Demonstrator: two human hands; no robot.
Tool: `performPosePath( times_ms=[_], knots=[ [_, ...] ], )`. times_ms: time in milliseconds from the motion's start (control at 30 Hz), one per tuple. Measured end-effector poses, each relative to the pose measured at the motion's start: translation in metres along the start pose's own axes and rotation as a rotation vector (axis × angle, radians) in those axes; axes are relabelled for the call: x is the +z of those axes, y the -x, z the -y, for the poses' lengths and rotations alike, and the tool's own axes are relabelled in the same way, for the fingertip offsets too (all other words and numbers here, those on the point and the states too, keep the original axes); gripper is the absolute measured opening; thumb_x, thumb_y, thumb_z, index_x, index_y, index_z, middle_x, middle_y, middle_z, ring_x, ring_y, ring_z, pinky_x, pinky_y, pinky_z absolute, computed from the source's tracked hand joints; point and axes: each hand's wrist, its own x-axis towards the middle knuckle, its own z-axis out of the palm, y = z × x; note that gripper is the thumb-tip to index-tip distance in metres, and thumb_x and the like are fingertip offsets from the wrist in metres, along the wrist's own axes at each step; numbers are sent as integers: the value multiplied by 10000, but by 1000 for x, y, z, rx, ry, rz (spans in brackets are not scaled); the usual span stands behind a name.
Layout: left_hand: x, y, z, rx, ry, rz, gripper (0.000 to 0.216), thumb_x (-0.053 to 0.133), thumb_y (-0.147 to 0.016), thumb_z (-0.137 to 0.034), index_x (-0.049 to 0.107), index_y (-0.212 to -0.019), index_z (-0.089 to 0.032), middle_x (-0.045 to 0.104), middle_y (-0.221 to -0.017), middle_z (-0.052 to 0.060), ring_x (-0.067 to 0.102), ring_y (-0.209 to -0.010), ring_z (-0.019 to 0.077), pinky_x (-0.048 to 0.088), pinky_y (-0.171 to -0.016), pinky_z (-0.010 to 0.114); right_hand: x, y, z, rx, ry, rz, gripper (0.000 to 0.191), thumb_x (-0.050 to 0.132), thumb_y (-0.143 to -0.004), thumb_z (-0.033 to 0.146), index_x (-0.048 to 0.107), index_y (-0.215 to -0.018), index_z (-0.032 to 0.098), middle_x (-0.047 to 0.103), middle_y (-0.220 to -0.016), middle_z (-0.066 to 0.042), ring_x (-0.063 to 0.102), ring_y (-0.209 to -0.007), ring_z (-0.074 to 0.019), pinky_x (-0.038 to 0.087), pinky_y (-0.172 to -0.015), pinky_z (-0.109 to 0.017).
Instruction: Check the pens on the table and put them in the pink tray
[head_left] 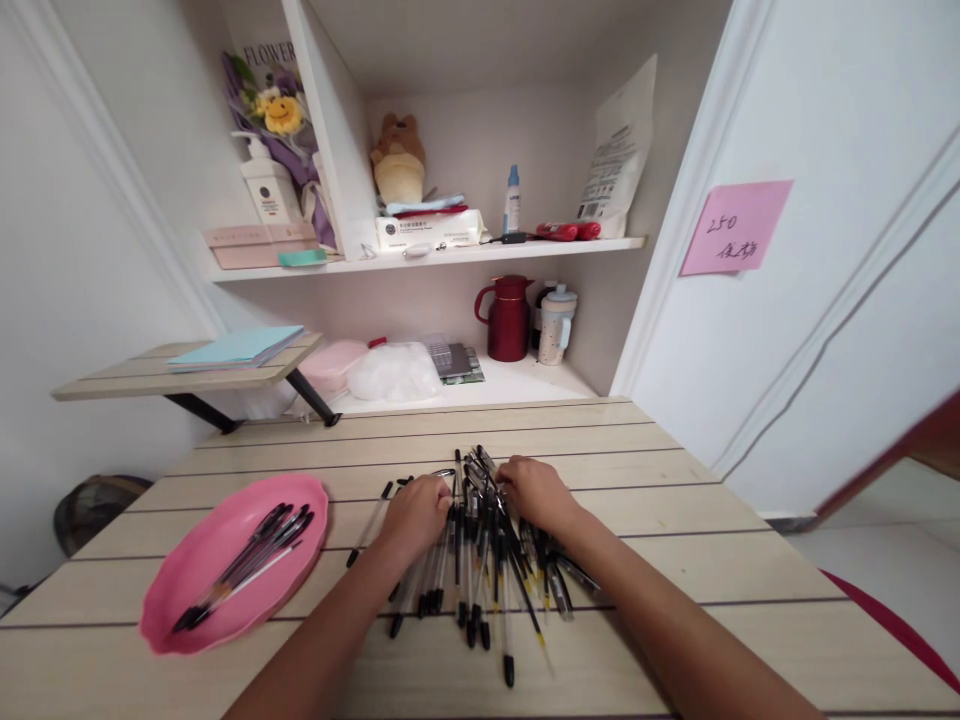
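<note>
A loose pile of black-capped clear pens and thin refills with yellow parts [480, 560] lies on the slatted wooden table [645, 660]. At the pile's left side, my left hand [418, 512] is closed, its fingers pinched together. A dark pen end [445, 472] shows just beyond these fingers; whether they grip it is unclear. My right hand [536, 492] is closed with curled fingers at the upper right of the pile, touching the pens there. What it holds is hidden. Left of my hands, a pink scalloped tray [309, 490] carries several black-capped pens [251, 560] and a thin white stick.
A raised wooden shelf [112, 377] with blue paper [236, 347] stands at the back left. Behind the table, a cubby holds a red jug [508, 320], a lidded cup [556, 325] and a plastic bag [395, 372]. A pink note [736, 228] sticks to the right wall.
</note>
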Motion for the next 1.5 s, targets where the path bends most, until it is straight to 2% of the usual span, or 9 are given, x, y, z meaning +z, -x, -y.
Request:
performPosePath(
  times_ms=[100,233,400,633,933,1133,1333,1400,1500],
  knots=[
    [4,-10,-10,-10,-10,5,254,407,-777,-356,599,-722,-200,632,-797,50,556,-779,183,363,-670,274,-1,-1,3,6,-64,-36,225,420,-768,161,619,-860,211,628,-891,-56,550,-860,-169,338,-712,-237],
    [9,-21,-23,-59,-17,62,335,479,-682,-488,626,-668,-187,638,-719,78,579,-717,217,374,-603,283,-1,-3,5,2,-117,-30,211,436,-754,162,621,-847,205,640,-878,-43,551,-857,-163,337,-703,-227],
    [9,-26,-28,-130,-13,96,254,537,-617,-402,642,-637,-172,638,-660,89,583,-672,222,359,-537,267,-3,-3,4,26,-155,-25,215,432,-761,174,623,-853,206,644,-892,-39,549,-881,-156,341,-720,-220],
    [4,-25,-16,-155,45,110,220,502,-645,-330,627,-582,-161,586,-528,23,520,-514,138,291,-455,222,-6,-2,4,6,-251,-32,215,430,-768,200,632,-840,209,653,-890,-27,560,-850,-148,353,-721,-218],
    [-9,-20,-2,-181,40,55,215,490,-670,-361,615,-640,-189,632,-635,42,557,-632,179,333,-544,251,-8,-2,6,26,-242,-43,211,434,-761,205,630,-839,209,653,-883,-33,555,-853,-156,349,-718,-222],
    [-3,-10,-2,-150,77,83,186,550,-613,-366,592,-550,-196,642,-671,60,577,-728,215,360,-610,272,-6,-3,9,8,-239,-34,201,431,-760,208,627,-808,206,653,-851,-28,559,-823,-151,346,-704,-220],
    [3,-10,4,-192,232,69,138,532,-606,-242,527,-483,-182,617,-608,38,576,-727,195,359,-612,261,-11,-9,9,-2,-232,-19,213,436,-744,209,639,-810,210,658,-864,-31,558,-844,-156,351,-712,-222],
    [3,-11,7,-213,332,91,156,529,-616,-260,505,-490,-173,582,-535,21,574,-648,177,359,-557,246,-15,-12,9,-13,-234,-17,212,442,-732,197,643,-799,207,659,-853,-32,558,-834,-155,352,-708,-221],
    [2,-11,10,-244,515,141,178,489,-672,-331,508,-616,-163,570,-524,3,563,-537,141,342,-456,213,-18,-13,10,-33,-282,-27,201,447,-720,194,643,-766,197,656,-800,-27,558,-770,-145,358,-673,-215]
  ],
)
